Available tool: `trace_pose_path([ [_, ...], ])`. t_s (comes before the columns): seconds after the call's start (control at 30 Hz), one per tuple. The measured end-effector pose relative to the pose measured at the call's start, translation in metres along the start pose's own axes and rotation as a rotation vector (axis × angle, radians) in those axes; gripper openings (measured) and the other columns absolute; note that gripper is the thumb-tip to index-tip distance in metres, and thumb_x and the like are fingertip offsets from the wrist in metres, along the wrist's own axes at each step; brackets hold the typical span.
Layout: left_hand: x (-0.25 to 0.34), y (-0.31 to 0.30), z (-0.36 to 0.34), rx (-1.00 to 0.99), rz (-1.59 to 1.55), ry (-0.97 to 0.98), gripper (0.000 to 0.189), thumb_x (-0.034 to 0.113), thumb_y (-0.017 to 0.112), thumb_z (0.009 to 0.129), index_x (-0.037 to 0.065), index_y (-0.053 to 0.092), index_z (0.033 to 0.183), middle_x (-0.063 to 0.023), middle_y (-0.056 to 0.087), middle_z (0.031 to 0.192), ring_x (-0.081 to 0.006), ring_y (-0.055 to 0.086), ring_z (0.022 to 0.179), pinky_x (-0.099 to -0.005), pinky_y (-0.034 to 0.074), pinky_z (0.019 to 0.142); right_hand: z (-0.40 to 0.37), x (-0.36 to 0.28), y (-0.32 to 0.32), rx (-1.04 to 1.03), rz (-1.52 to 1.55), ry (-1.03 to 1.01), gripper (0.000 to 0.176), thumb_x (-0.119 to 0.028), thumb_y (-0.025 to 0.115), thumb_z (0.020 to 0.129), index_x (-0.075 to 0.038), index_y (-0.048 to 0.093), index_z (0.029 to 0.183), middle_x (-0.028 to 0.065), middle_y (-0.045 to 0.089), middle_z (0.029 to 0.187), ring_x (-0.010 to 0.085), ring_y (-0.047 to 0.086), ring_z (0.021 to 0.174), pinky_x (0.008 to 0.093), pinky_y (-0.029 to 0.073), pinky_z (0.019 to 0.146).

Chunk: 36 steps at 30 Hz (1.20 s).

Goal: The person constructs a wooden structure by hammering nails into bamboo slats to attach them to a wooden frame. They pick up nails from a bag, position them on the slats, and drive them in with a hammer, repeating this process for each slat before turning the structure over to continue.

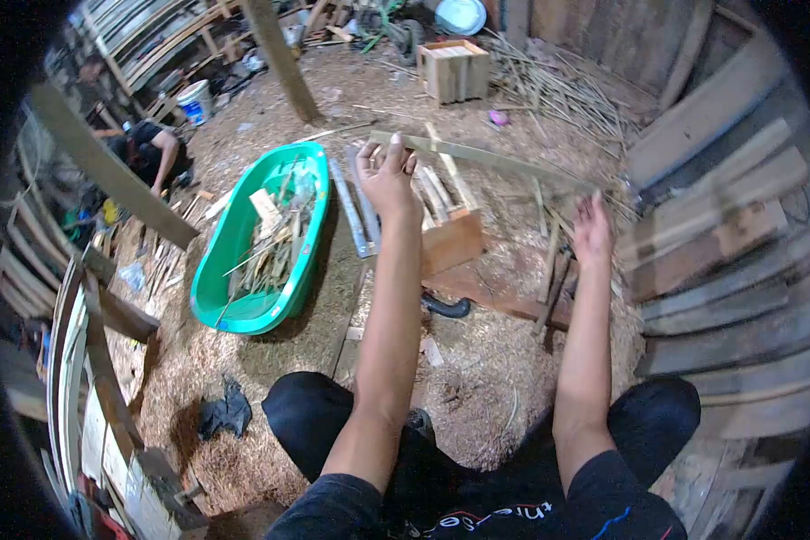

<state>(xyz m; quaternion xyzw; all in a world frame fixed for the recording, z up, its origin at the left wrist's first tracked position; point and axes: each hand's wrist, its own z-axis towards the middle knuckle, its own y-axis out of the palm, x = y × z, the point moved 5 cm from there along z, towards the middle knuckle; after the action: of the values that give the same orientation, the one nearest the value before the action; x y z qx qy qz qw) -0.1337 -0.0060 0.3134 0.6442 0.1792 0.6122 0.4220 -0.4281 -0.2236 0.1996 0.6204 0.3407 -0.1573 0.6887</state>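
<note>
A long thin wooden strip [490, 158] spans the space between my two raised hands. My left hand [389, 177] grips it near its left end, thumb pointing up. At the other end, my right hand [593, 236] has its palm turned up and its fingers at the strip. Below lie several pale wooden slats [436, 191] beside a flat brown wooden block [452, 243]. A dark curved object [446, 307] rests on the shavings in front of the block.
A green plastic tub [209, 290] full of wood scraps stands to the left. Farther back are a wooden crate [454, 74] and a pile of sticks [558, 88]. A person [153, 153] crouches at the left, behind a slanted post [108, 166]. Boards [720, 261] line the right side.
</note>
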Motion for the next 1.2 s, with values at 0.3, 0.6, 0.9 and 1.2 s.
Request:
trace_pose_path([
  [0.3,-0.112,-0.018,-0.094,-0.263,0.368,-0.368,0.013,0.01,0.064,0.094,0.003,0.065,0.105,-0.0078,0.072,0.091,-0.0154,0.069,0.083,-0.0238,0.049,0.065,-0.021,0.013,0.087,0.008,-0.402,-0.139,0.018,-0.015,0.067,0.093,0.0,0.065,0.104,0.0029,0.067,0.087,0.0136,0.064,0.074,0.0267,0.055,0.064],
  [0.6,-0.084,-0.073,-0.037,-0.511,1.382,0.26,0.042,0.03,0.066,0.091,0.007,0.062,0.126,-0.0186,0.062,0.122,-0.0317,0.056,0.12,-0.0465,0.041,0.102,-0.022,0.056,0.068,-0.09,-0.553,0.01,0.026,-0.014,0.052,0.101,0.003,0.056,0.12,0.008,0.064,0.088,0.0143,0.063,0.068,0.0274,0.053,0.058],
  [0.9,-0.118,-0.114,-0.053,-0.66,1.836,0.521,0.069,0.034,0.071,0.083,0.018,0.045,0.144,-0.0105,0.049,0.142,-0.0338,0.04,0.135,-0.0533,0.027,0.11,-0.033,0.116,0.092,-0.301,-0.549,0.177,0.031,-0.011,0.059,0.096,0.003,0.061,0.124,0.0081,0.068,0.094,0.0163,0.064,0.08,0.0282,0.051,0.072],
  [1.2,-0.099,-0.115,-0.093,-0.649,1.755,0.614,0.059,0.016,0.066,0.078,0.014,0.054,0.136,-0.0064,0.057,0.133,-0.03,0.047,0.124,-0.0462,0.03,0.109,-0.001,0.157,0.116,-0.367,-0.876,0.1,0.032,-0.008,0.069,0.087,0.006,0.067,0.116,0.0129,0.072,0.105,0.0184,0.067,0.09,0.0299,0.052,0.081],
])
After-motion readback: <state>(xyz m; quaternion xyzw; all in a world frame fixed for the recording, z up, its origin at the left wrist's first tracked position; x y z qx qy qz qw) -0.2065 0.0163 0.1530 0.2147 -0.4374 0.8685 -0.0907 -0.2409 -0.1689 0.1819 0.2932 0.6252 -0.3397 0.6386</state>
